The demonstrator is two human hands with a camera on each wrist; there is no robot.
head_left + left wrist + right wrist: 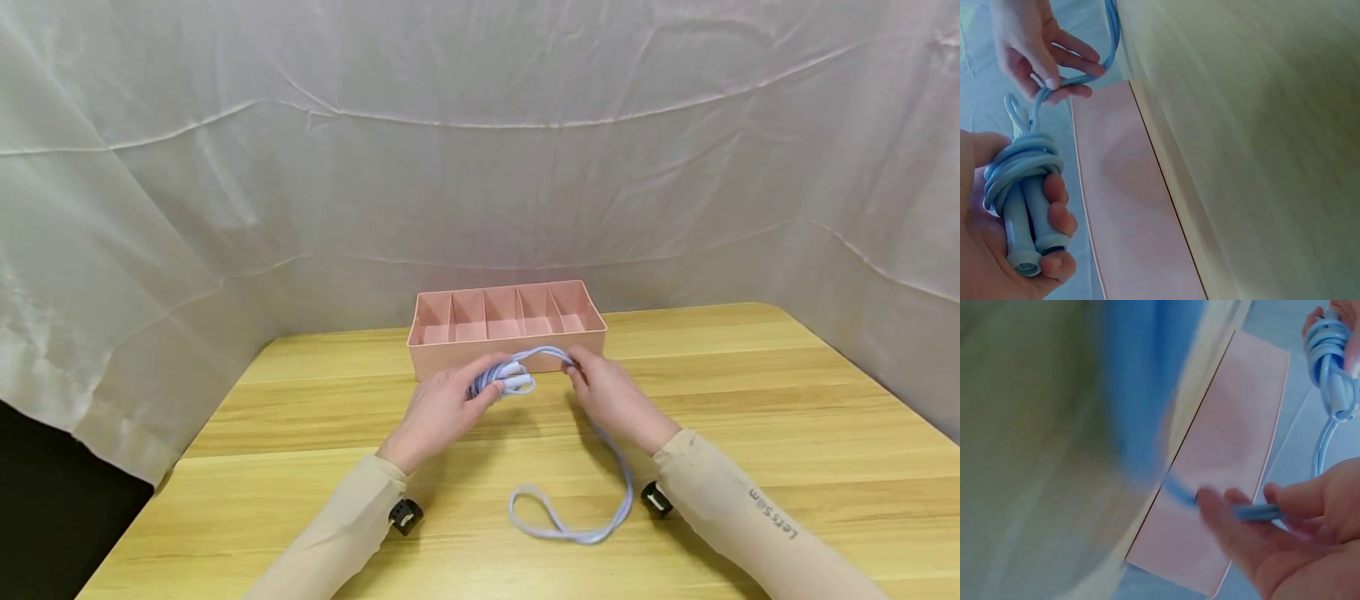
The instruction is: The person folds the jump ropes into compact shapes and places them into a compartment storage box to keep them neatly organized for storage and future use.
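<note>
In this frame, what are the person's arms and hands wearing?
Both hands, left hand and right hand, are bare. Each arm wears a beige sleeve to the wrist; the right sleeve carries grey lettering. A small black device sits under each wrist: left device, right device.

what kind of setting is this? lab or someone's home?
Likely a staged recording booth, not a home: white cloth draped round a wooden table, with only a pink divided box and a blue skipping rope being wound.

A smooth, glossy plastic skipping rope, matt pink plastic organiser, satin-grained wooden table, creased cloth backdrop.
</note>
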